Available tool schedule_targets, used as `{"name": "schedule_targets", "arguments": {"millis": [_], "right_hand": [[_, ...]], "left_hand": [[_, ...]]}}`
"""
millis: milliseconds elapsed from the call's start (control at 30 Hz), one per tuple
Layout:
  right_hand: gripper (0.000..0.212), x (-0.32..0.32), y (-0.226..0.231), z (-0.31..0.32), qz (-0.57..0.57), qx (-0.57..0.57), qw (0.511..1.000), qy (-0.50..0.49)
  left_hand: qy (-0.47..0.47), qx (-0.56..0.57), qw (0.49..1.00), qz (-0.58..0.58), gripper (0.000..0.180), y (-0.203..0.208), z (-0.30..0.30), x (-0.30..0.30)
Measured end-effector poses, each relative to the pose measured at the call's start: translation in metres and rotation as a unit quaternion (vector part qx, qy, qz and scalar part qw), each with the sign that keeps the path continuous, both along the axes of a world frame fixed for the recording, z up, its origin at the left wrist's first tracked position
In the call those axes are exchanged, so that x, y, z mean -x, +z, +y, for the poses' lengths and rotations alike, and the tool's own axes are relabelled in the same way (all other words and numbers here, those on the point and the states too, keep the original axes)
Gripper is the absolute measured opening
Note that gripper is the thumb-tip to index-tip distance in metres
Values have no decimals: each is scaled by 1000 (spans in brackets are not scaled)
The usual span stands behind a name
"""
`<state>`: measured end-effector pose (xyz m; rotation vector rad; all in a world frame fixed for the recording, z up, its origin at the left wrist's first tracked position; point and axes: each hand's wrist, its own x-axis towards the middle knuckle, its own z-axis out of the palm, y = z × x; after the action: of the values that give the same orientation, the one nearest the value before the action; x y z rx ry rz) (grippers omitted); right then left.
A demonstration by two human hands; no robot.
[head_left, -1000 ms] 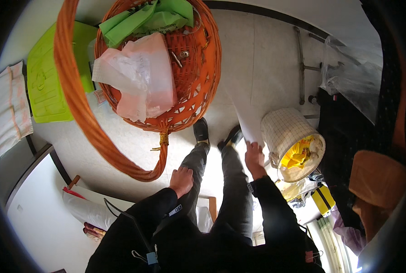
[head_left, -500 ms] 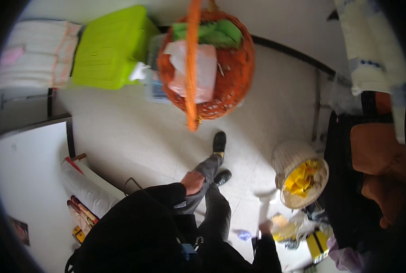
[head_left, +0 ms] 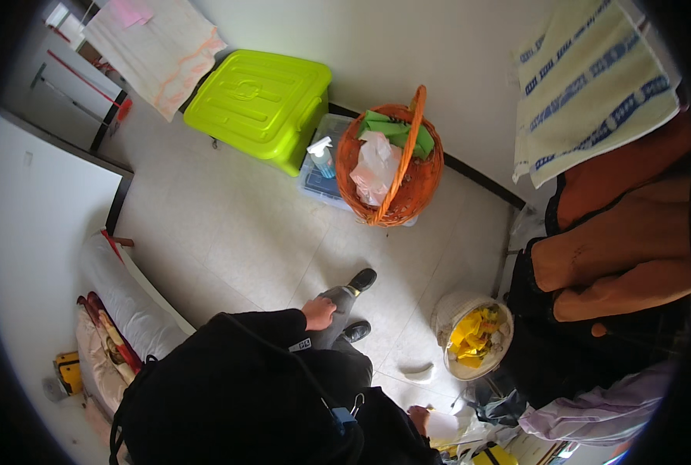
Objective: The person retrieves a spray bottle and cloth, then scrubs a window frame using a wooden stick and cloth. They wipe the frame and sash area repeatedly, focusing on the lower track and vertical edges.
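Two hands: left hand (head_left: 320,313) curled against the grey trouser leg (head_left: 341,310), right hand (head_left: 419,419) beside whitish material (head_left: 444,428); cannot tell whether either grips. Bracing left-handed should steady the stoop.

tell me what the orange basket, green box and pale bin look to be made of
Basket: probably wicker or cane with an orange finish; the wall looks woven and the handle ropelike.
Box: most likely moulded plastic, fairly glossy; its top has raised panels and smooth rounded corners.
Bin: matte, perhaps woven or cloth-covered; the pale wall hints at texture, too small to be sure.
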<state>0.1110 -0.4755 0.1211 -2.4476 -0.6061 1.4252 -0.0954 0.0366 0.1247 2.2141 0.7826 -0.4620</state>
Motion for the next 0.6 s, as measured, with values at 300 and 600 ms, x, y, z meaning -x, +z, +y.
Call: {"name": "schedule_targets", "arguments": {"millis": [300,600], "right_hand": [[29,29,26,82,-28,28,979,-198],[20,14,53,247,-276,-22,929,246]], "left_hand": [[79,66,992,-78,19,7,110,3],[119,74,989,-43,24,-3,266,38]]}}
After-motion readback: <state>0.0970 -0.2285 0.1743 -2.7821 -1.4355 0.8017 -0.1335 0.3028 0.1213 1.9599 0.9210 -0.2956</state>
